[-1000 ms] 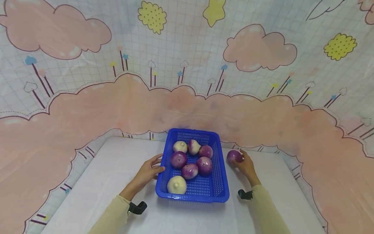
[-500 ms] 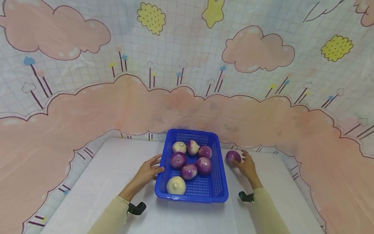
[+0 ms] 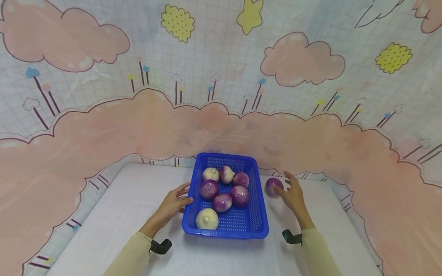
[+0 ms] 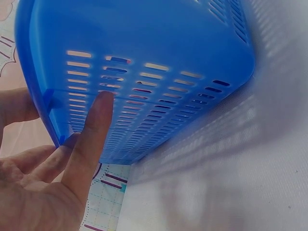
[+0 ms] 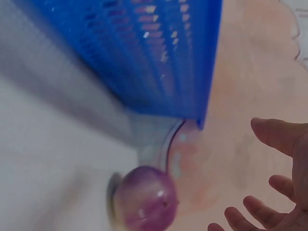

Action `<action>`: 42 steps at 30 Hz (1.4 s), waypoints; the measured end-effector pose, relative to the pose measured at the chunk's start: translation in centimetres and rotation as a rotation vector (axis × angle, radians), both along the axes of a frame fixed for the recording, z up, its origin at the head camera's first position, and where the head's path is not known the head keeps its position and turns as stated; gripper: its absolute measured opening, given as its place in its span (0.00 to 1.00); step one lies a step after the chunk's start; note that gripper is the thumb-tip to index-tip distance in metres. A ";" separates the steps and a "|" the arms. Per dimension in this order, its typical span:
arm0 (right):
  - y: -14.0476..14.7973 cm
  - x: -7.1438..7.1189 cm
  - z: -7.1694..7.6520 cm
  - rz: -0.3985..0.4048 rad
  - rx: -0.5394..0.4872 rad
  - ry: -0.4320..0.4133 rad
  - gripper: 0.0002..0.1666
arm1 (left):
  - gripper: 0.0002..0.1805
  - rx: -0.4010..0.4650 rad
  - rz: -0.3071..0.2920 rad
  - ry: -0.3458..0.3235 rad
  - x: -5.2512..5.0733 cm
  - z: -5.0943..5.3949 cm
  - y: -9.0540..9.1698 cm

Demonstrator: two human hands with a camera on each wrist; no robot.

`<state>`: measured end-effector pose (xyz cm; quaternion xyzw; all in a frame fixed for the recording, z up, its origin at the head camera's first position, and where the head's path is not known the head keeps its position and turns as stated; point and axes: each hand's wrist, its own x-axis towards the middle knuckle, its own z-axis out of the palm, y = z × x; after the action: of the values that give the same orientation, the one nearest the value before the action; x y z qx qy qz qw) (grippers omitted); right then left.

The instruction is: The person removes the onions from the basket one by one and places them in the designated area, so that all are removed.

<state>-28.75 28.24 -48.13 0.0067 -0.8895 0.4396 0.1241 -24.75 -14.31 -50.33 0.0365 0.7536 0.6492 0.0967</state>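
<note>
Showing the right hand (image 3: 293,196) drawn farther off the purple onion (image 3: 272,187) than half a second earlier, with fingers spread and grip released. Lay, in the onion's case, on the desk (image 3: 119,209), just right of the blue basket (image 3: 238,234). Kept, as before, the left hand (image 3: 169,204) gripping the basket's rim, thumb over the edge. Revealed by right wrist view: a gap between hand and onion, masked by overlap in head view. Displayed whole only from the head: seven other onions (image 3: 239,196) inside. Left open desk outward of both hands; bordered closely, at the basket's far edge, on the printed backdrop (image 3: 224,130).
</note>
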 end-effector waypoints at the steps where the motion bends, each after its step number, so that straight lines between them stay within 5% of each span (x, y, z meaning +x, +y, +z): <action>1: -0.2 0.3 0.2 0.010 -0.003 0.013 0.43 | 0.36 0.001 -0.001 -0.001 0.0 0.0 0.0; 16: -2.8 3.7 3.2 0.083 0.012 0.127 0.44 | 0.36 0.004 -0.001 -0.009 0.3 0.0 -0.1; 42: -6.5 5.5 6.0 0.284 0.026 0.114 0.43 | 0.36 -0.011 0.003 -0.010 0.1 0.3 0.1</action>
<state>-23.27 21.70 -42.15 0.1589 -0.8767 0.4403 0.1110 -24.68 -14.17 -50.06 0.0318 0.7566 0.6454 0.0996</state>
